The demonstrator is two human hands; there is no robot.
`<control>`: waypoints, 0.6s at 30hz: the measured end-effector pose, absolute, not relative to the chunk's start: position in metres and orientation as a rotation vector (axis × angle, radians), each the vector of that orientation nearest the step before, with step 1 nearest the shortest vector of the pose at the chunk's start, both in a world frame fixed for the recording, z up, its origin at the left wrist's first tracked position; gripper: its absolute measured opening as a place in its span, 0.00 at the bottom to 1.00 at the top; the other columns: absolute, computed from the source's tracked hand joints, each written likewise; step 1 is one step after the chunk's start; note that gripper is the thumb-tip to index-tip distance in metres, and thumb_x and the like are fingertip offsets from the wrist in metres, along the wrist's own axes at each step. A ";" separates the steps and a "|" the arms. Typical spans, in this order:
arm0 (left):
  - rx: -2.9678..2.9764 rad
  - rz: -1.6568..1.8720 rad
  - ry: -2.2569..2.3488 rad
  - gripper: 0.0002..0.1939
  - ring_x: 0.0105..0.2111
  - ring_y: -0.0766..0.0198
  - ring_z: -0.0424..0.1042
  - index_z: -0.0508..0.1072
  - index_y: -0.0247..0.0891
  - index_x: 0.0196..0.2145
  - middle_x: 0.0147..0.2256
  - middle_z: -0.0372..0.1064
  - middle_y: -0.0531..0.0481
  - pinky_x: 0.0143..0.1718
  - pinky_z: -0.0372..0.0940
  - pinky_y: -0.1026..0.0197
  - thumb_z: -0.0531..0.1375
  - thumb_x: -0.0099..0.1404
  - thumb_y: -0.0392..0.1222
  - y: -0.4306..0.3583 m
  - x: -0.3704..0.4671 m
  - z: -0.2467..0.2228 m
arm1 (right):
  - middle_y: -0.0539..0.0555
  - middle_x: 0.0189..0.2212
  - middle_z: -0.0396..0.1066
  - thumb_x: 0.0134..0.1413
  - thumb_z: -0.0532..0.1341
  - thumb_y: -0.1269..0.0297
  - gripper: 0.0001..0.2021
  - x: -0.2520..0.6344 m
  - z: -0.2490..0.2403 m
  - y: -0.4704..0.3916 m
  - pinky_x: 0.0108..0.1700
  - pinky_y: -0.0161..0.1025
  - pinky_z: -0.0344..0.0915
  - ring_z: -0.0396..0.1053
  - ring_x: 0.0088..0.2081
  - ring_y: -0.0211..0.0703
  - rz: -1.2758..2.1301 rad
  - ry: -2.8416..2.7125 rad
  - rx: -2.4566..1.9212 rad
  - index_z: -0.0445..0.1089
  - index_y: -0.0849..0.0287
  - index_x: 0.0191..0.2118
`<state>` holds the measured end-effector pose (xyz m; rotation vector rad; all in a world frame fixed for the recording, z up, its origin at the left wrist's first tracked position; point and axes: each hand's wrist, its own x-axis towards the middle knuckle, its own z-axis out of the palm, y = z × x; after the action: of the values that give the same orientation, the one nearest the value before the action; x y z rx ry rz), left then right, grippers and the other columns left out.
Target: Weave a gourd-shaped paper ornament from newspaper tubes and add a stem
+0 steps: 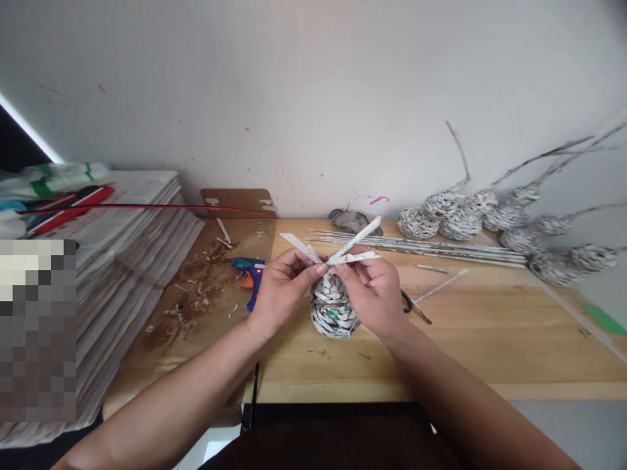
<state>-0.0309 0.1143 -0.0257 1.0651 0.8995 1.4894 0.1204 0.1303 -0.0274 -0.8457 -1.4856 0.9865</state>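
Over the wooden table [470,352], left hand [279,287] and right hand [376,292] meet above the woven paper gourd [334,320], each pinching, from where I stand seemingly, white paper strips [358,237]; uneven tugging could loosen its neck, sharp bending tear a strip

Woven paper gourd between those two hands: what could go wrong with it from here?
The paper strips crossing at its top are pinched by the left hand and right hand; if a pinch slipped, the weave of the gourd might loosen. The thin strips could also crease or tear if pulled hard. The glue gun lies close beside the left hand, so it might get knocked.
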 end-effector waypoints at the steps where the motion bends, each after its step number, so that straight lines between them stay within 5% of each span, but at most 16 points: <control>1: 1.056 1.486 0.871 0.07 0.34 0.64 0.73 0.79 0.37 0.31 0.33 0.78 0.50 0.39 0.67 0.63 0.72 0.56 0.41 0.115 -0.031 -0.027 | 0.55 0.35 0.75 0.60 0.64 0.61 0.04 0.121 -0.028 0.130 0.43 0.43 0.71 0.73 0.36 0.45 0.964 -1.490 -0.854 0.73 0.55 0.36; 11: 1.025 1.423 0.738 0.09 0.37 0.58 0.74 0.82 0.36 0.31 0.32 0.78 0.46 0.48 0.64 0.58 0.68 0.57 0.44 0.118 -0.037 -0.027 | 0.53 0.34 0.75 0.62 0.62 0.64 0.03 0.119 -0.026 0.131 0.39 0.40 0.71 0.73 0.33 0.43 0.944 -1.455 -0.810 0.72 0.55 0.37; 18: 1.064 1.383 0.834 0.08 0.28 0.68 0.70 0.80 0.38 0.32 0.28 0.76 0.52 0.33 0.63 0.66 0.73 0.55 0.41 0.119 -0.037 -0.032 | 0.54 0.34 0.74 0.59 0.64 0.63 0.03 0.118 -0.028 0.130 0.39 0.40 0.72 0.74 0.35 0.44 0.951 -1.449 -0.821 0.71 0.56 0.36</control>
<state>-0.0366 0.1193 -0.0322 1.0636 0.8337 1.3825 0.1181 0.1305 -0.0277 -0.8214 -1.4486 0.9509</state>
